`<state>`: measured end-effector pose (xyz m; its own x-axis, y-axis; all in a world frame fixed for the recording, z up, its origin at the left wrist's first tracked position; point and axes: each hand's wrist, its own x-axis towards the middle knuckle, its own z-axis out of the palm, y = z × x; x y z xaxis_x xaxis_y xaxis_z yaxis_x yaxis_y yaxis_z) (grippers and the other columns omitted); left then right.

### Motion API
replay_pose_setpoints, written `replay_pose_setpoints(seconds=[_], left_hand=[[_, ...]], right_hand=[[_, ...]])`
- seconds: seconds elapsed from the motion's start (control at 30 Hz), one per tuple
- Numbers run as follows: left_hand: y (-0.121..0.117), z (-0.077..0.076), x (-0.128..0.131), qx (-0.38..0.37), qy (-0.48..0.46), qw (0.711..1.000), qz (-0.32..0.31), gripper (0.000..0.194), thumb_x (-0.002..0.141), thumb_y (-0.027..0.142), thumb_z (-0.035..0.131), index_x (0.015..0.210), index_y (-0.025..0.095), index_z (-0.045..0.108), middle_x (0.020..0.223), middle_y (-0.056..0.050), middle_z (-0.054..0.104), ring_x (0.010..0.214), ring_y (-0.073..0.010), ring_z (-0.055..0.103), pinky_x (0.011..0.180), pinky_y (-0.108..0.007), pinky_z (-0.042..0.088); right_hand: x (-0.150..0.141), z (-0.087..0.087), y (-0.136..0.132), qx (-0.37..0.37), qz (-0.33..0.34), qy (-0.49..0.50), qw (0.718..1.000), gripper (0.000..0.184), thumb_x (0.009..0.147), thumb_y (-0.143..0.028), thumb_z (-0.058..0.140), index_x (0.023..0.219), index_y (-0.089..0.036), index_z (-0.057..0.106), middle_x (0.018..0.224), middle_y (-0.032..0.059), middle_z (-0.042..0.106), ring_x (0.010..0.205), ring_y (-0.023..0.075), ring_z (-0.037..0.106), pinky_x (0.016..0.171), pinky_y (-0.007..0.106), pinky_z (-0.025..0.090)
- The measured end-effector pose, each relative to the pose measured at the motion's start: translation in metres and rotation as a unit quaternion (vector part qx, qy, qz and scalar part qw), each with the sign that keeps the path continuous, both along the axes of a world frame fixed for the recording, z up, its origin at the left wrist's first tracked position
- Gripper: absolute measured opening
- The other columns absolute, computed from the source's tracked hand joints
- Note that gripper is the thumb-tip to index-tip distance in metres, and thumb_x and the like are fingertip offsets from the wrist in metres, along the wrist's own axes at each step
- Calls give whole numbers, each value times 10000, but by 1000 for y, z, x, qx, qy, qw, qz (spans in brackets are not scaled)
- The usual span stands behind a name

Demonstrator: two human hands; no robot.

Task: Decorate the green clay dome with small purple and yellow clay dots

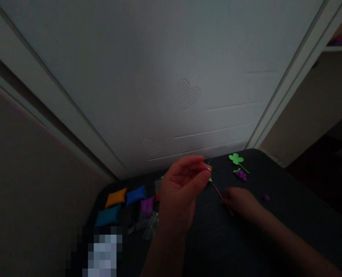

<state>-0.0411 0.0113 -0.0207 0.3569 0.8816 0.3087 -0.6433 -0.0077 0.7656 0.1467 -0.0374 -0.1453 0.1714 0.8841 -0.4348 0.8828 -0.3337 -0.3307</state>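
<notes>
My left hand (182,188) is raised over the dark table, thumb and fingertips pinched together. A tiny bit of something pale and purple shows at the fingertips, too small to name. Lower and to the right, my right hand (241,202) has its fingers closed around a thin pink stick (217,190), which slants over the tabletop. Beyond that hand lie a purple clay grape bunch (241,175) with green leaves and a green four-lobed clover shape (236,159) on a thin stem. A small purple lump (266,197) sits right of my right hand.
On the left of the black table (205,231) are soft packets: orange (116,198), blue (135,195), teal (108,215) and purple (147,206). Clear plastic wrappers (151,227) lie near my left wrist. A white panel with embossed hearts (188,94) stands behind the table.
</notes>
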Motion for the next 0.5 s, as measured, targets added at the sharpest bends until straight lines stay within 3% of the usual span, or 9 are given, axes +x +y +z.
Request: replay_pose_setpoints(seconds=[0.13, 0.33, 0.5], left_hand=[[-2, 4, -7, 2, -5, 1000, 0, 257, 650, 104, 689, 838, 279, 680, 724, 30, 660, 714, -74, 619, 650, -167, 512], [-8, 8, -12, 15, -61, 995, -74, 259, 667, 98, 683, 867, 261, 665, 731, 43, 663, 737, -52, 604, 714, -145, 485], [-13, 10, -14, 16, -90, 989, -118, 263, 682, 72, 667, 881, 244, 654, 733, 48, 661, 731, -46, 594, 702, -142, 470]], right_hand=[[5, -4, 3, -51, -19, 2, 999, 287, 865, -314, 490, 1105, -158, 519, 1107, 72, 548, 934, 171, 566, 788, 372, 487], [10, -5, -12, -32, -41, 38, 998, 294, 863, -314, 493, 1108, -152, 515, 1106, 74, 548, 936, 174, 565, 790, 379, 486], [10, 19, -27, 41, -42, 150, 987, 274, 869, -325, 481, 1067, -143, 536, 999, 56, 590, 841, 148, 590, 738, 343, 502]])
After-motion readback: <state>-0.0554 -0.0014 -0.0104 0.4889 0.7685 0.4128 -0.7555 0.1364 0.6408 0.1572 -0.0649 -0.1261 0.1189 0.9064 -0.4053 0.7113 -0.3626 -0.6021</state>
